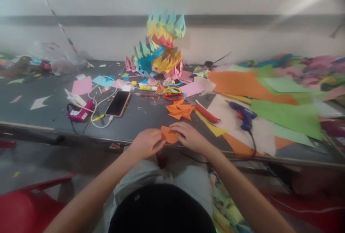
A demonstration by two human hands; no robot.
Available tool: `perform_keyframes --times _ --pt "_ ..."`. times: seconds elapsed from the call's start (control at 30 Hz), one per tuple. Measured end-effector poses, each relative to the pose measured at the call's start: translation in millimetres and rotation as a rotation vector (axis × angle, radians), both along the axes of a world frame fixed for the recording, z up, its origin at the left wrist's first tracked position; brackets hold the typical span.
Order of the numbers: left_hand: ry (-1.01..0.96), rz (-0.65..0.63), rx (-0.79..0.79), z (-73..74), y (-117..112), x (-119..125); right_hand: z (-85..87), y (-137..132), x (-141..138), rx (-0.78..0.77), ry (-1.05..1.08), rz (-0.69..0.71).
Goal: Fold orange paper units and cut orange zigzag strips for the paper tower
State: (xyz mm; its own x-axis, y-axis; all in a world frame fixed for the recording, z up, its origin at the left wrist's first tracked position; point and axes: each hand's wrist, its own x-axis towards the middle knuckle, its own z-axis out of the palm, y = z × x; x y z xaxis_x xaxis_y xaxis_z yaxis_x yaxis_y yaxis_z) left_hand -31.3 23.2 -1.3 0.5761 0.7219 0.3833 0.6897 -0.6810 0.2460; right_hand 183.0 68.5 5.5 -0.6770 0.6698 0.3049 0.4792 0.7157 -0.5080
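Between my two hands, at the table's front edge, is a small piece of orange paper (169, 135) with folded-looking edges. My left hand (147, 143) grips its left side, fingers closed on it. On the upper right side, my right hand (190, 136) pinches the same paper. Just beyond lies a pile of orange folded paper pieces (180, 110) with pointed tips. Right of that pile rests a red-handled tool (207, 113), perhaps a cutter. Scissors (173, 94) with red and yellow handles lie behind the pile.
A phone (118, 103) and a purple power strip (81, 111) with white cables lie left. A blue glue gun (244, 114) sits right, near orange and green sheets (285, 114). A colourful folded-paper model (161, 46) stands at the back. A red stool (21, 208) is lower left.
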Motion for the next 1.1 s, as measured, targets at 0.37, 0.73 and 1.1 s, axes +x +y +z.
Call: perform_keyframes --times 0.37,0.73,1.1 --pt "-0.07 0.12 -0.017 0.0 18.9 0.3 4.0 -22.0 1.4 0.094 -0.246 -0.02" --pt "-0.111 0.02 -0.033 -2.8 6.9 -11.2 -2.1 -32.5 -6.4 0.114 -0.143 -0.068" --pt "-0.166 0.105 -0.01 -3.1 4.0 -3.2 2.1 -26.9 -15.1 -0.012 -0.013 -0.163"
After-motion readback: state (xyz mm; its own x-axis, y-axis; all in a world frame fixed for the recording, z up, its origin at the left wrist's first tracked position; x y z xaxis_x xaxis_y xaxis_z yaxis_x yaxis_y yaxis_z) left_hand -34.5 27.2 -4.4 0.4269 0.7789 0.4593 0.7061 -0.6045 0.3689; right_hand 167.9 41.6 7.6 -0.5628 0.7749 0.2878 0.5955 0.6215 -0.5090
